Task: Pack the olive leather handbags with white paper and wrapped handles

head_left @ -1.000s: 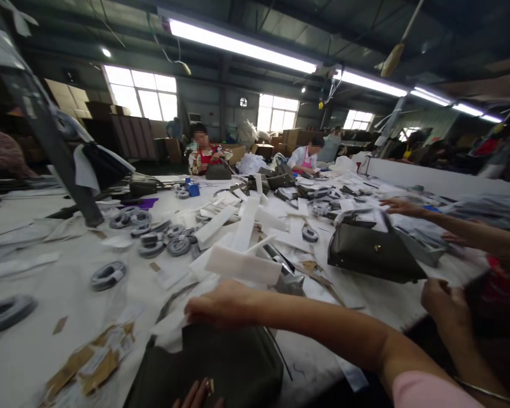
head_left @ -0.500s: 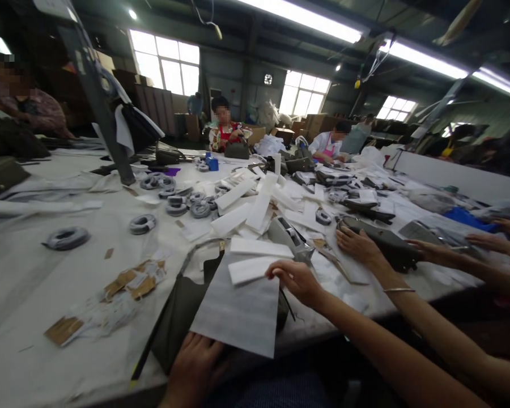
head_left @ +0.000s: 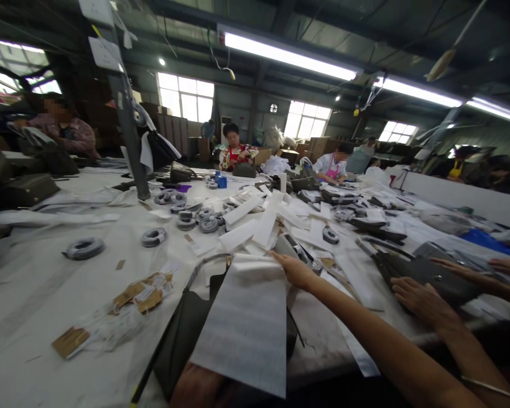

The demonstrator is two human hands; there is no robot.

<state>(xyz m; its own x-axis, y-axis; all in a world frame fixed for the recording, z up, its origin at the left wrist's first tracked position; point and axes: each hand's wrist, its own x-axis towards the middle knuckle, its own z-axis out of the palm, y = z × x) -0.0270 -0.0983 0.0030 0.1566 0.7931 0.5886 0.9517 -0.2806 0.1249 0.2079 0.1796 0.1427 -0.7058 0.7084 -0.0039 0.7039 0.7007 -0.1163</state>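
A dark olive bag (head_left: 182,334) lies at the table's near edge with a white foam sheet (head_left: 246,323) spread over it. My right hand (head_left: 295,271) reaches in from the right and pinches the sheet's far right corner. My left hand (head_left: 195,386) rests at the bag's near edge, dim, with its fingers hidden under the sheet. A thin strap (head_left: 204,263) curves out from the bag's far side.
To my right, a co-worker's hand (head_left: 420,300) with a bracelet presses another dark bag (head_left: 429,272), and more hands (head_left: 454,267) reach in. White foam strips (head_left: 255,218), grey coils (head_left: 83,247), card tags (head_left: 140,293) and a post (head_left: 130,136) fill the table. Other people sit across it.
The view has swung left and up. My right hand moved up to the sheet's far corner, and the sheet now hangs lower, covering my left hand. The co-worker's bag shifted right.
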